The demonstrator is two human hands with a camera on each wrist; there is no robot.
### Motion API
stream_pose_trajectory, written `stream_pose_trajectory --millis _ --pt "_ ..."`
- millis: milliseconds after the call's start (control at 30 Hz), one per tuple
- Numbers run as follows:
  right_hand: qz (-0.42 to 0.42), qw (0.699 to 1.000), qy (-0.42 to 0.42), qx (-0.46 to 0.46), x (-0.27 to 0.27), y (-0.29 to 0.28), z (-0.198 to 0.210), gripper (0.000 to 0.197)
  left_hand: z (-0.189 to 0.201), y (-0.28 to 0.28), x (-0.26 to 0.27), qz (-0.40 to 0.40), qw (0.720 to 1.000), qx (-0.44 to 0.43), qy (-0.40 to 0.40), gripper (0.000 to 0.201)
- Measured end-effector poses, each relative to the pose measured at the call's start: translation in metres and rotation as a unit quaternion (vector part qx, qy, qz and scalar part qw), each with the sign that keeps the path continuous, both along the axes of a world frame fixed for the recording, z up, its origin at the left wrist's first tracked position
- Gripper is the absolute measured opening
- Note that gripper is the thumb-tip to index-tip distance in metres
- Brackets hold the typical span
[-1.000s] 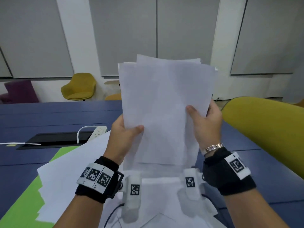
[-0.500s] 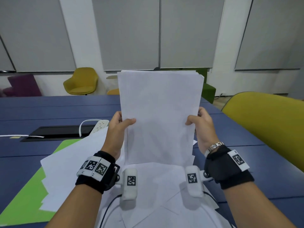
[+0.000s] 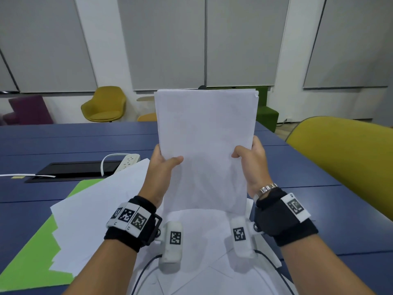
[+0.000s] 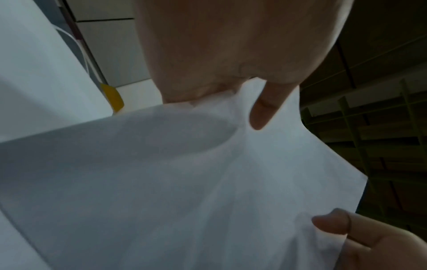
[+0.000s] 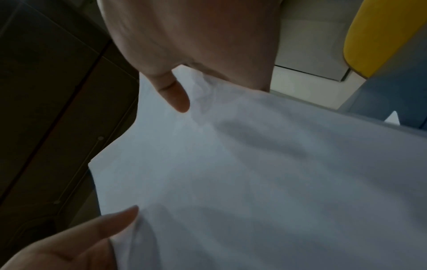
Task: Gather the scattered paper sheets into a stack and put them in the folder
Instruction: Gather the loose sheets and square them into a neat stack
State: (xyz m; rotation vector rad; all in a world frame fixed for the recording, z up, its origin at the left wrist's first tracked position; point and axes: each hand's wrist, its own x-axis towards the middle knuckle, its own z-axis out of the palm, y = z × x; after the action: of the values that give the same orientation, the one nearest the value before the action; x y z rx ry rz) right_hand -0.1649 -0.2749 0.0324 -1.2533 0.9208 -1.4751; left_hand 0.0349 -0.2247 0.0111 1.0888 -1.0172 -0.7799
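Note:
A stack of white paper sheets (image 3: 206, 145) stands upright in front of me, its bottom edge down on more sheets on the table. My left hand (image 3: 164, 160) pinches the stack's left edge, thumb on the near face. My right hand (image 3: 247, 155) pinches the right edge the same way. Each wrist view shows a thumb (image 4: 261, 113) (image 5: 175, 96) pressed on the paper stack (image 4: 184, 182) (image 5: 254, 173). The green folder (image 3: 34, 258) lies flat at the lower left, partly covered by loose white sheets (image 3: 95, 209). More sheets (image 3: 204, 252) lie beneath my wrists.
The dark blue table (image 3: 340, 220) stretches ahead. A white power strip (image 3: 129, 159) with its cable sits by a black cable tray (image 3: 74, 169) at the left. A yellow chair back (image 3: 344, 158) stands close at my right. Other chairs (image 3: 104, 105) line the far wall.
The uneven sheets have been squared into a neat stack with aligned top edges. The stack has come down and my hands have shifted slightly lower on its sides.

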Motion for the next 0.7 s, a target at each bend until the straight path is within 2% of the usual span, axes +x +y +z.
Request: stream_pose_trajectory --millis 100,233,367,500,700 --pt "-0.034 0.999 0.003 -0.039 0.005 0.002 0.006 0.025 0.005 0.000 -0.001 0.040 0.999 -0.021 -0.027 0.047" --pt "-0.052 0.995 0.009 -0.083 0.004 0.003 0.012 0.029 0.016 0.002 0.002 0.050 0.997 -0.041 -0.037 0.045" --pt "-0.022 0.998 0.050 -0.037 -0.001 -0.002 0.005 0.035 0.009 0.001 0.012 0.040 0.999 0.007 -0.032 0.041" --pt "-0.007 0.999 0.042 0.021 -0.001 -0.008 -0.010 0.035 -0.004 0.000 0.010 0.013 0.999 0.033 -0.022 0.044" --pt "-0.015 0.999 0.046 -0.017 0.005 -0.004 -0.009 0.029 -0.001 -0.001 0.003 0.039 0.998 0.004 -0.054 0.043"
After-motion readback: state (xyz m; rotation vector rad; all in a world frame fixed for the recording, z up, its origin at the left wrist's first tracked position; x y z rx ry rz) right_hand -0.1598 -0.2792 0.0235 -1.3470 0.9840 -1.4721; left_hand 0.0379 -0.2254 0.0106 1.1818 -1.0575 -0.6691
